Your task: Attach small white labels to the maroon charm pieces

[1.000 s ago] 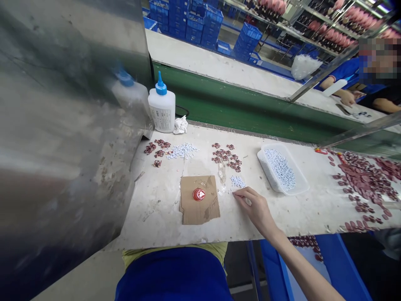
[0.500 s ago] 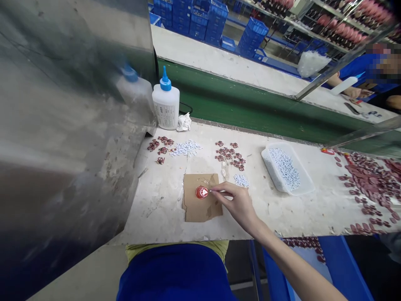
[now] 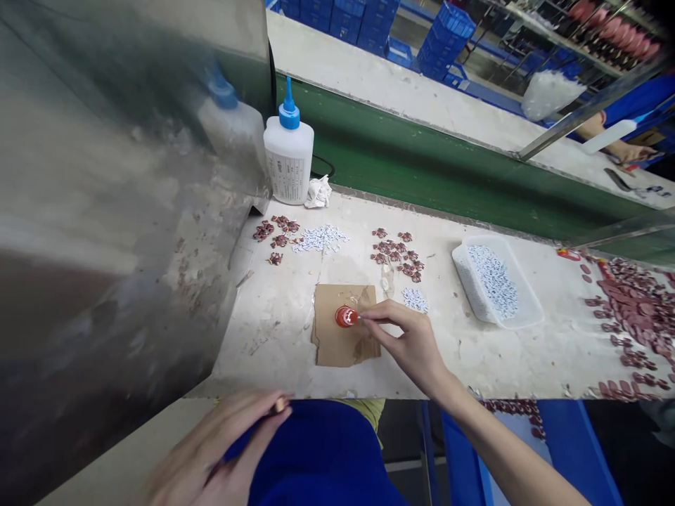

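Right hand [image 3: 414, 344] has its grip pinched together, fingertips [image 3: 363, 318] just touching a round red badge [image 3: 346, 317] lying on a torn cardboard sheet [image 3: 342, 344] on the worktop [image 3: 264, 351]. Near left, the left hand [image 3: 211, 446] clamps a slim tan-tipped stick [image 3: 279, 404] above a blue smock [image 3: 311, 450]. Glue bottle [image 3: 289, 158] stands far left.

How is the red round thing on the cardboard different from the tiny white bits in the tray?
The shiny red round piece is bigger than each white piece. The red one sits on brown cardboard; the white pieces lie heaped in a plastic tray.
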### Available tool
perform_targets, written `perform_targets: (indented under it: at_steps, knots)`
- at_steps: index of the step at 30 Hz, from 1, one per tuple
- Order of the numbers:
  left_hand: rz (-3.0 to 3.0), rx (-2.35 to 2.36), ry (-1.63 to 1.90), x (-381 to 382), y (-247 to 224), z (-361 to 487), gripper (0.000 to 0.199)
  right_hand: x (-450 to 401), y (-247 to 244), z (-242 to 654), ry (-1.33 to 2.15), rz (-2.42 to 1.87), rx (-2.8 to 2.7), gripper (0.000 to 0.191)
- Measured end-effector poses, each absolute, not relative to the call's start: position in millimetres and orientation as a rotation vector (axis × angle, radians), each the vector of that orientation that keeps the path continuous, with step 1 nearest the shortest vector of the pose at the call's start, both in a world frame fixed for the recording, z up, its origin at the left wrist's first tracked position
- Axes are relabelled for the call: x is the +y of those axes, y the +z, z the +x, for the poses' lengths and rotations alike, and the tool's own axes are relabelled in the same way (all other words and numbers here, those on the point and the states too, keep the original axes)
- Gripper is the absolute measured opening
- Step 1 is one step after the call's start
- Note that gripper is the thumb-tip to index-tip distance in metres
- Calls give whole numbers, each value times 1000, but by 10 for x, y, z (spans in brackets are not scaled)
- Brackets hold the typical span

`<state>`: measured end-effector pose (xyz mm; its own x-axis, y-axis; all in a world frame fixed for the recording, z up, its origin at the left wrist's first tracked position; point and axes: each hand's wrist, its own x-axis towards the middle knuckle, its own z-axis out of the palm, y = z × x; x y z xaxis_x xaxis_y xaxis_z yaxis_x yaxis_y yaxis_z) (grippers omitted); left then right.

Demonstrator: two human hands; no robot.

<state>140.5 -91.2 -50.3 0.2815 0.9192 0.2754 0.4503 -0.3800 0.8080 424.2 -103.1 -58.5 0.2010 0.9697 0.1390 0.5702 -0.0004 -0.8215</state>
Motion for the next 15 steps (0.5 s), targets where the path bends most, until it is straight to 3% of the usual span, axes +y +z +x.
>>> perform_targets:
  at_steps: [7, 15]
  knots:
    - [1800, 917, 919, -630, -516, 1957, 22, -1209, -176, 3874, 921, -1452, -1245, 16]
    - [1758, 978, 919, -632, -532, 1989, 21, -1261, -206, 3819, 1025, -1442, -1176, 16]
